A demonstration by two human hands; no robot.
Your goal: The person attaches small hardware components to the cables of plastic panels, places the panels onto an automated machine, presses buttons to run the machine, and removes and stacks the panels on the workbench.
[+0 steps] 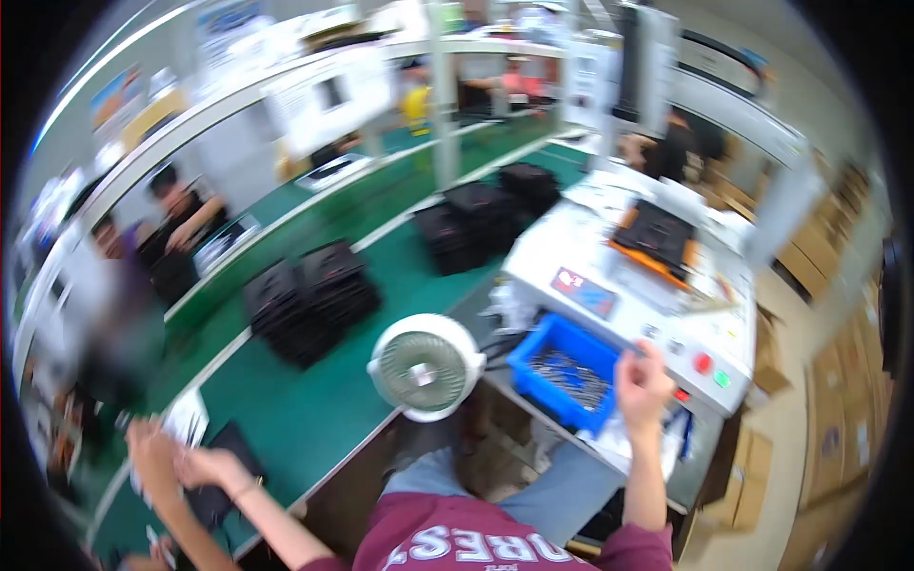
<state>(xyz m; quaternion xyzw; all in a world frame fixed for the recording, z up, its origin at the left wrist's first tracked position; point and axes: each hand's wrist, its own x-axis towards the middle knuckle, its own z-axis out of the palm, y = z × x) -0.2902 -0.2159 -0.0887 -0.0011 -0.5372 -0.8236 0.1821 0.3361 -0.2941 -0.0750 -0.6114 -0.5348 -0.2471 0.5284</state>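
Note:
My right hand is raised over the right edge of a blue bin that holds many small metal parts. Its fingers are pinched on something small that I cannot make out. At the lower left, my left hand reaches beside a co-worker's hand; whether they touch is unclear, and blur hides what my fingers hold. A black item and a white paper lie close to it. Right of centre, a white machine carries a black part in an orange frame.
A white fan stands at the edge of the green bench. Stacks of black cases sit behind it. Red and green buttons are on the machine's front. Other people work across the bench. Cardboard boxes line the right.

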